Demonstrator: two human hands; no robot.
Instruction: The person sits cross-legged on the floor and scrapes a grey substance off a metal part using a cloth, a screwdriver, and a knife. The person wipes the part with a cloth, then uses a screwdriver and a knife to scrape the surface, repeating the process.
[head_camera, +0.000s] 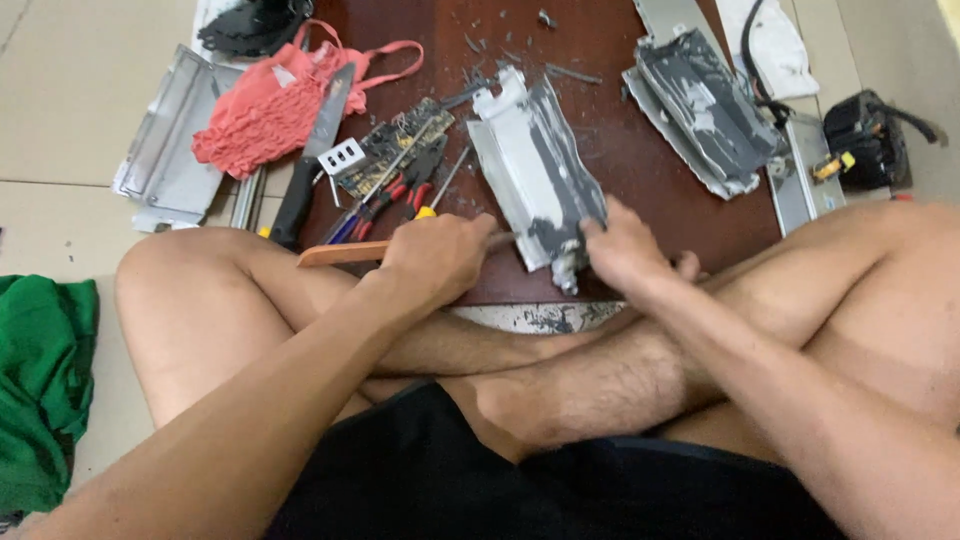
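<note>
Left hand (435, 258) grips a wooden-handled tool (345, 253), fingers closed around it. Right hand (628, 245) presses its fingers closed on the metal casing (535, 170) lying on the brown board (640, 190), beside pliers (400, 190).

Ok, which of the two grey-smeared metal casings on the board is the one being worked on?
The nearer casing, mid-board: the right hand pins its lower end and the left hand works a tool there. The other casing lies untouched, far right.
</note>
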